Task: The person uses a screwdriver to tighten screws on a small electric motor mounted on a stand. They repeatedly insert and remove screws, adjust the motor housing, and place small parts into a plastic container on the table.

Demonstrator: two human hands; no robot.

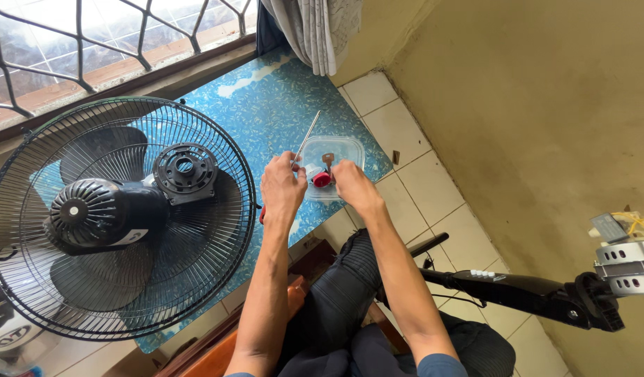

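My left hand [283,187] grips a screwdriver [307,137] whose thin metal shaft points up and away over the blue patterned table [266,105]; a bit of its red handle shows below the hand. My right hand [351,183] reaches into a clear plastic container [346,150] at the table's near right corner, fingers pinched by a small red part [322,180] and a brownish screw-like piece [328,159] inside. What the fingers grip is hidden.
A black fan motor [102,213] lies face down in its round wire grille [217,230] on the table's left half. A black fan stand [524,290] with a grey motor [625,265] lies on the tiled floor at right. A window with bars [77,42] and a curtain [315,28] are behind.
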